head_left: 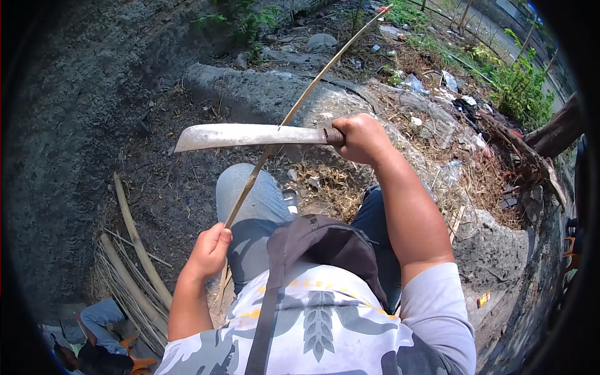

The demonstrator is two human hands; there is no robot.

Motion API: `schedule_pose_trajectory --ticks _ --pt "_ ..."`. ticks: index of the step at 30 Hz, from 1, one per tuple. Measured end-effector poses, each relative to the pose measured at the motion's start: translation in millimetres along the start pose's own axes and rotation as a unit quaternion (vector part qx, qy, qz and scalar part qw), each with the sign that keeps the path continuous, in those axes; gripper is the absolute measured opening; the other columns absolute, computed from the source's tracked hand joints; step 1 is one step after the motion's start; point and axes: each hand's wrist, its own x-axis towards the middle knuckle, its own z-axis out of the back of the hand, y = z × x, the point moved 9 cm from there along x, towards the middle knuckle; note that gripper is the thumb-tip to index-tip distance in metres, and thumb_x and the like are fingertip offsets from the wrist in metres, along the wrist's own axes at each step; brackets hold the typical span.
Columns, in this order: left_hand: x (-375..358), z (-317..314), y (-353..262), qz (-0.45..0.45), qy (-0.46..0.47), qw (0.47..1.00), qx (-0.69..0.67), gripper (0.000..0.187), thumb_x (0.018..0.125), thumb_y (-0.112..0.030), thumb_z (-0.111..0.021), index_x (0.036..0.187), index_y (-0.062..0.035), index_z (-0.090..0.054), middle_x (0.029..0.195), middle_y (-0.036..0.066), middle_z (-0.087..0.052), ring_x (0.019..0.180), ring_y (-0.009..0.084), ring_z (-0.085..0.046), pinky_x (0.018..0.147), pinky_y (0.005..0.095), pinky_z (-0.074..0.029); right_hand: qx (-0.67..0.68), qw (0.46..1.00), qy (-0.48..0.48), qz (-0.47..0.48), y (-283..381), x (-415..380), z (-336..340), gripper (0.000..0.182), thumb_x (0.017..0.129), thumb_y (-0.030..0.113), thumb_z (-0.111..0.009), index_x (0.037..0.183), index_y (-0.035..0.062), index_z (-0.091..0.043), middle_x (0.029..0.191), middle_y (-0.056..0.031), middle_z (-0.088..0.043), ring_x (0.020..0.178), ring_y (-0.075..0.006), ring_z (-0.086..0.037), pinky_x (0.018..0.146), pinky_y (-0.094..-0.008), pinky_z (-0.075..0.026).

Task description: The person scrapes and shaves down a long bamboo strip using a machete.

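Outdoors on bare dark ground, with a low stone curb running across the upper middle of the frame, dry grass and scattered litter at upper right, green shrubs beyond. Seated, knees in blue jeans at centre, a dark sling bag across a grey patterned shirt at the bottom. Right hand, just right of centre, fingers pressed together around the handle of a machete, blade held level and pointing toward the left of the frame, likely so the edge meets the work squarely. Left hand, lower left of centre, fingers curled and pinching the lower end of a long thin bamboo strip, probably to steady it. Strip slanting from that hand up to the top right of the frame, crossing the blade near its middle and seemingly touching it; which side of the blade bears on it, impossible to tell. Bundle of bamboo poles and splits lying on the ground at lower left, close at hand. Another person, crouched at the bottom left corner.
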Motion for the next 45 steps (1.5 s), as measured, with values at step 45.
schedule_pose_trajectory --ticks 45 --pt "10.1 -1.6 8.7 -0.016 -0.006 0.998 0.059 0.042 0.113 -0.034 -0.049 0.089 -0.0003 -0.057 0.070 0.013 -0.057 0.063 0.0229 -0.053 0.063 0.0390 -0.047 -0.025 0.993 0.038 0.110 42.7 0.9 -32.7 0.018 0.072 0.024 -0.078 0.081 0.0142 -0.066 0.073 -0.0114 -0.070 0.077 -0.0356 -0.071 0.078 -0.0500 -0.055"
